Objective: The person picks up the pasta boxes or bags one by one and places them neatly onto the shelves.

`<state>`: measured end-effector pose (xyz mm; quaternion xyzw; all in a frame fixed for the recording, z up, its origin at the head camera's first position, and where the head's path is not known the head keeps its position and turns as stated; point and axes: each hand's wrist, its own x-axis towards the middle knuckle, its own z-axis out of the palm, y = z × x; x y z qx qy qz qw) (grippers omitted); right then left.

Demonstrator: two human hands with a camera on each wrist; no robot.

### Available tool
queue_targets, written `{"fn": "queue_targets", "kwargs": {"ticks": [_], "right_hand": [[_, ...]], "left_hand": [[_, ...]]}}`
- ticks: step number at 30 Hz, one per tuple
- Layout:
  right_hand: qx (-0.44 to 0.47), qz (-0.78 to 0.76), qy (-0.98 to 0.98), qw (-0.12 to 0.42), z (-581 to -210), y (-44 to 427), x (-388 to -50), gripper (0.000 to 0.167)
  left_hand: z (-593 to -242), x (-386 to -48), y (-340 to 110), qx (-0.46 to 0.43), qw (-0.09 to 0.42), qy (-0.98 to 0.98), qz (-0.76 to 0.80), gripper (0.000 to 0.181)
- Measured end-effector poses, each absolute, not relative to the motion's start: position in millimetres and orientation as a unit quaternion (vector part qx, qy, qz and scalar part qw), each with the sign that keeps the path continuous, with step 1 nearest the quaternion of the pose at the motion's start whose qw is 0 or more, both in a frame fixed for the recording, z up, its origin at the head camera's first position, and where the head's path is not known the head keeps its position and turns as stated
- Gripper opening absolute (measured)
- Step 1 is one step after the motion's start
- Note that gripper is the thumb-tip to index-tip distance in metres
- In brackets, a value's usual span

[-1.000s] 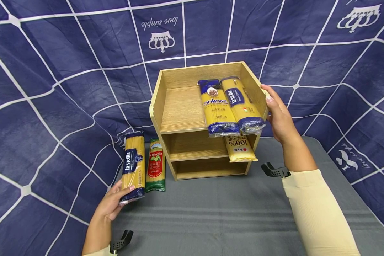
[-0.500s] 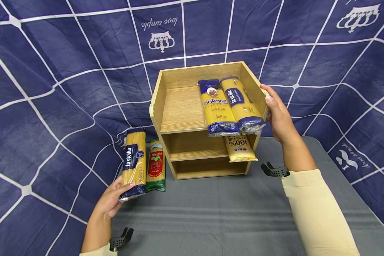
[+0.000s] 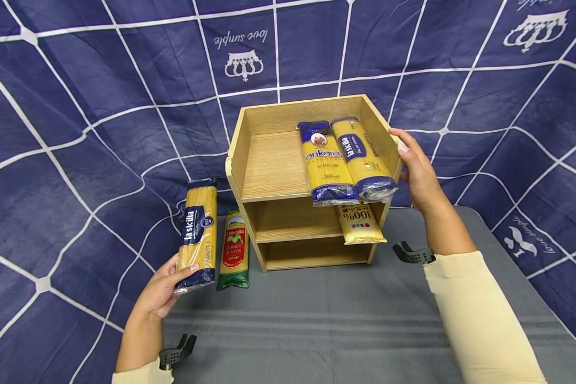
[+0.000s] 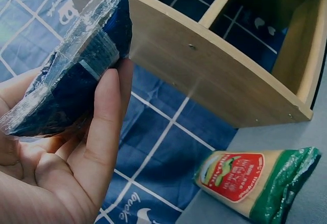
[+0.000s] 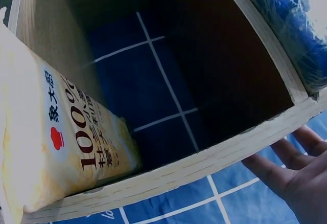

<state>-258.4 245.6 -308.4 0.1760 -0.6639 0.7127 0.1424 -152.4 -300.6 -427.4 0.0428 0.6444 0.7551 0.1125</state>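
Over the last second, the left hand [image 3: 159, 290] has raised the la sicilia spaghetti packet [image 3: 199, 226] a little and drawn it leftward, so a gap now shows in the head view between it and the Olivoilà packet [image 3: 234, 249] on the desk [image 3: 288, 325]. Thumb and fingers grip its lower end, keeping it up left of the wooden shelf [image 3: 271, 165]. The right hand [image 3: 418, 181] stays against the shelf's right side, fingers fairly straight. The held packet seems free of its neighbour, the shelf steadied.
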Motion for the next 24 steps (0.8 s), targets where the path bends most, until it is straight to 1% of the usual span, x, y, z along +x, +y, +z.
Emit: {"fn": "queue_targets", "kwargs": {"ticks": [3,10,13,20,24], "right_hand": [[0.179,0.707,-0.669,0.144,-307.5,245.6,-259.0,0.043],[0.18,0.707,-0.669,0.142,-303.6,247.6,-259.9,0.041],[0.187,0.707,-0.668,0.138,-301.2,248.0,-259.7,0.039],[0.194,0.702,-0.674,0.125,-298.9,248.6,-258.9,0.044],[0.196,0.703,-0.672,0.123,-299.0,249.5,-259.5,0.043]], "left_hand": [[-422.8,-154.2,-300.6,0.052,0.109,0.642,0.757,0.032],[-411.5,-151.5,-298.2,0.039,0.106,0.637,0.763,0.031],[-408.0,-151.8,-298.8,0.052,0.105,0.63,0.767,0.031],[-396.5,-152.5,-299.1,0.076,0.098,0.626,0.77,0.032],[-388.0,-154.0,-296.8,0.087,0.09,0.619,0.775,0.033]]}}
